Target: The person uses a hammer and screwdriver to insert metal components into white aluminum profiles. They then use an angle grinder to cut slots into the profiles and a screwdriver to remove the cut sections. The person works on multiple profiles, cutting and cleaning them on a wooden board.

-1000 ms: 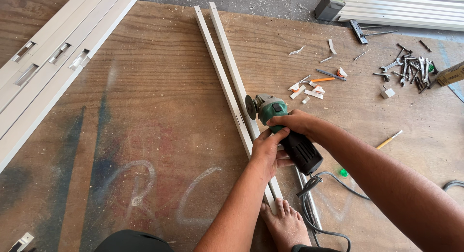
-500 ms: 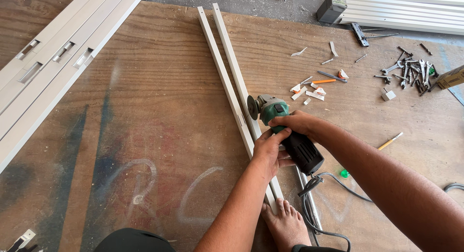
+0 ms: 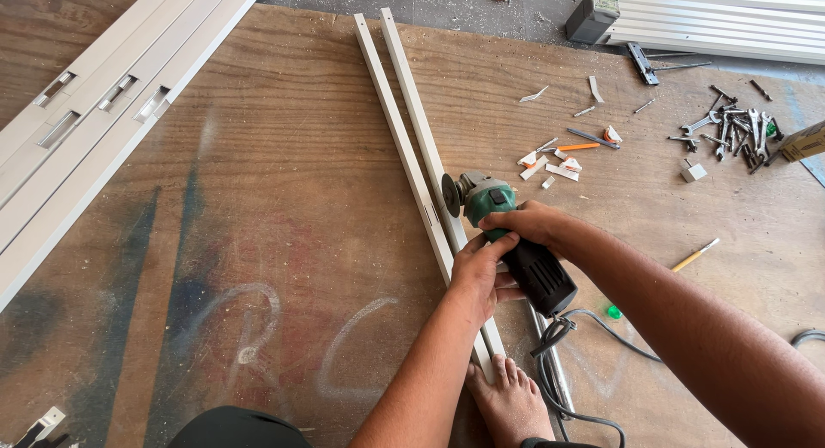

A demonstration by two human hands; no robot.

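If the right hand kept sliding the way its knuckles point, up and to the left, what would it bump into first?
Probably the grinder's green head, which the right hand already grips from behind; beyond that the pale strips. Depth is hard to judge.

My hands (image 3: 503,250) grip an angle grinder (image 3: 507,237) with a glossy green plastic head, a matt black plastic body and a dull metal disc. Under it lie two pale strips (image 3: 412,130), smooth and matt, probably painted aluminium. They rest on a plywood sheet (image 3: 258,242), rough-grained, scuffed and smeared with chalky marks and blue stain. The scattered tools (image 3: 730,126) look like bare grey metal. The cord (image 3: 584,362) has a matt rubbery black sheath.
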